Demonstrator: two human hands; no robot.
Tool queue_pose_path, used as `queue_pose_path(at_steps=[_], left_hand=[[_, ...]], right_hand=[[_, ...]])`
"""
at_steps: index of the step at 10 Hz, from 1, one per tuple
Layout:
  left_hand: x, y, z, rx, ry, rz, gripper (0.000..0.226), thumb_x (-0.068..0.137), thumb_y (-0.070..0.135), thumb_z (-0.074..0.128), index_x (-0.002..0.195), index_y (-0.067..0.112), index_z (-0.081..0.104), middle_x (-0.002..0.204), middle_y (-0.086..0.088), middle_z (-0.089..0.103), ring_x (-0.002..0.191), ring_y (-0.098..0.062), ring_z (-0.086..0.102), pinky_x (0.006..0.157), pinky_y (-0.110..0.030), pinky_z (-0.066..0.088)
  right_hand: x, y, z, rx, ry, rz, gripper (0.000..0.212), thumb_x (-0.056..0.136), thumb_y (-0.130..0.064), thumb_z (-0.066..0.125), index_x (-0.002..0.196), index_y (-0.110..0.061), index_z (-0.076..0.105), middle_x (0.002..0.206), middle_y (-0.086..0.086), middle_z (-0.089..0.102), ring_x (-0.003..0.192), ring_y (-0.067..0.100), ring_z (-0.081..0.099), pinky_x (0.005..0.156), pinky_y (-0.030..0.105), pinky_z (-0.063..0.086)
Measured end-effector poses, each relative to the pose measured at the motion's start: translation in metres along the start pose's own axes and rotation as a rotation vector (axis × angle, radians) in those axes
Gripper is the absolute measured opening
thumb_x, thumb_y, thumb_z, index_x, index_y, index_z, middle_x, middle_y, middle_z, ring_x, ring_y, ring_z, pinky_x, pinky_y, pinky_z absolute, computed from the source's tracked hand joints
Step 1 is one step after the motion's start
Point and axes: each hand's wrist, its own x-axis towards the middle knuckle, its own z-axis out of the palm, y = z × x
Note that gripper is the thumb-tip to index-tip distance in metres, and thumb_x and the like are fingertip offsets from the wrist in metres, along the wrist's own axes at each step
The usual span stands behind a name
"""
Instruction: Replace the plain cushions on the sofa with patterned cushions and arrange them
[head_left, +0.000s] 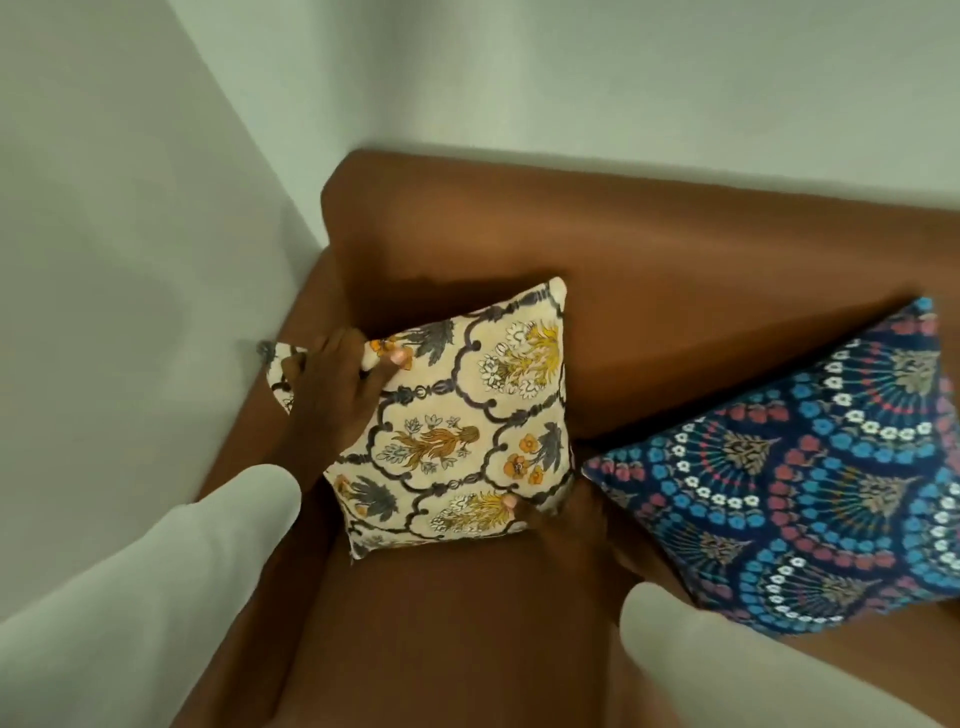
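A pale wall (104, 234) runs down the left side and meets a second wall behind the brown sofa (649, 312), so the sofa's corner sits tight in the angle. A white sleeve (156, 587) reaches in from the lower left; the left hand (337, 395) is clamped on the upper left corner of the cream floral cushion (457, 426), fingers wrapped over its edge and thumb pressed on the front. That cushion stands tilted in the sofa's corner, leaning against the armrest and backrest, printed with grey lattice lines, yellow and orange flowers and white blossoms. The right hand (566, 519) grips the cushion's lower right corner, thumb on the front, the rest tucked underneath and partly hidden. Just beside it, corners nearly touching, the dark blue cushion (805, 493) leans against the backrest, covered in fan shapes ringed with blue, pink and white dots. A second white sleeve (753, 665) crosses its lower edge
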Motion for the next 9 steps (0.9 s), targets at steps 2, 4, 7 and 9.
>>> queue_pose_path(at_steps=[2, 4, 7, 9], left_hand=[[-0.001, -0.019, 0.000, -0.271, 0.268, -0.226, 0.070, 0.110, 0.073, 0.031, 0.081, 0.014, 0.054, 0.072, 0.010, 0.046, 0.074, -0.006, 0.040, 0.073, -0.031, 0.028], [-0.005, 0.001, 0.029, -0.214, -0.057, -0.463, 0.115, 0.084, 0.101, 0.004, 0.147, 0.018, 0.054, 0.156, -0.014, 0.051, 0.155, -0.039, 0.040, 0.128, -0.066, 0.017], [-0.071, 0.028, 0.053, 0.025, -0.029, 0.061, 0.079, 0.106, 0.071, 0.038, 0.173, 0.030, 0.030, 0.185, -0.001, 0.019, 0.172, -0.032, 0.017, 0.131, -0.065, 0.016], [-0.065, 0.005, 0.029, -0.181, 0.043, -0.322, 0.086, 0.106, 0.073, 0.024, 0.175, 0.022, 0.026, 0.183, -0.009, 0.027, 0.172, -0.030, 0.016, 0.137, -0.063, 0.009]], right_hand=[[-0.011, -0.018, -0.014, 0.003, 0.259, -0.326, 0.069, 0.065, -0.100, 0.072, 0.112, -0.058, 0.042, 0.094, -0.035, 0.070, 0.084, -0.009, 0.069, 0.073, 0.023, 0.061], [0.001, -0.036, -0.062, -0.430, 0.613, -0.268, 0.094, 0.096, -0.093, 0.026, 0.151, -0.020, 0.048, 0.149, 0.018, 0.059, 0.140, 0.040, 0.052, 0.117, 0.065, 0.038], [0.027, -0.024, -0.016, -0.816, 0.440, -0.863, 0.073, 0.114, -0.062, 0.033, 0.178, -0.032, 0.015, 0.188, 0.003, 0.008, 0.174, 0.029, 0.015, 0.135, 0.063, 0.020], [0.028, 0.004, -0.065, -0.767, 0.512, -0.663, 0.080, 0.114, -0.069, 0.027, 0.178, -0.022, 0.020, 0.186, 0.002, 0.020, 0.172, 0.027, 0.023, 0.136, 0.053, 0.022]])
